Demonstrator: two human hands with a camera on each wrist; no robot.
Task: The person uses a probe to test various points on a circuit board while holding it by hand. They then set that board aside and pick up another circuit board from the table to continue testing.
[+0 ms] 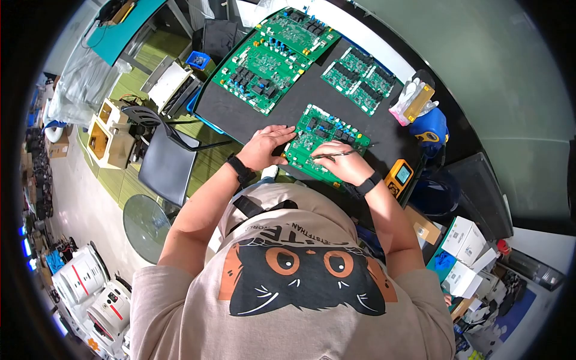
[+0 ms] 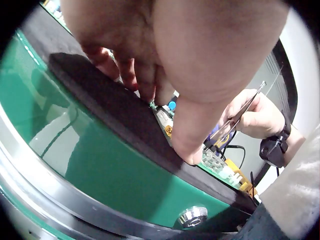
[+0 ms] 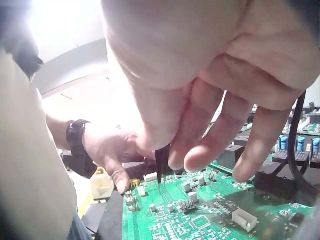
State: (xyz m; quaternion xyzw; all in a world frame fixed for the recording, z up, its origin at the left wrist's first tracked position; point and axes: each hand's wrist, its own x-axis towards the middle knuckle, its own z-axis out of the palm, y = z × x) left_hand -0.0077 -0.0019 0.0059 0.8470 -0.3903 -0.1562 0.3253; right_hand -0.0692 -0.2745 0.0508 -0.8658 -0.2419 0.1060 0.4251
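Observation:
A green circuit board [image 1: 306,144] lies on the dark mat in front of the person. The left hand [image 1: 264,149] rests at its left edge, fingers extended and thumb apart; in the left wrist view this hand [image 2: 165,60] touches the board's edge with its thumb. Dark tweezers [image 1: 333,155] are pinched in the right hand [image 1: 348,166] over the board. Seen in the right wrist view, the tweezers [image 3: 161,165] point down at the board [image 3: 175,220] near small white components, held between thumb and index finger of the right hand [image 3: 210,85]. Whether the tips touch it, I cannot tell.
More green boards [image 1: 258,69] lie at the mat's back left, and a group of smaller boards [image 1: 360,81] at the back. To the right are gloves [image 1: 411,99], a blue tool [image 1: 429,127] and a yellow meter [image 1: 398,177]. A dark chair [image 1: 168,162] stands left.

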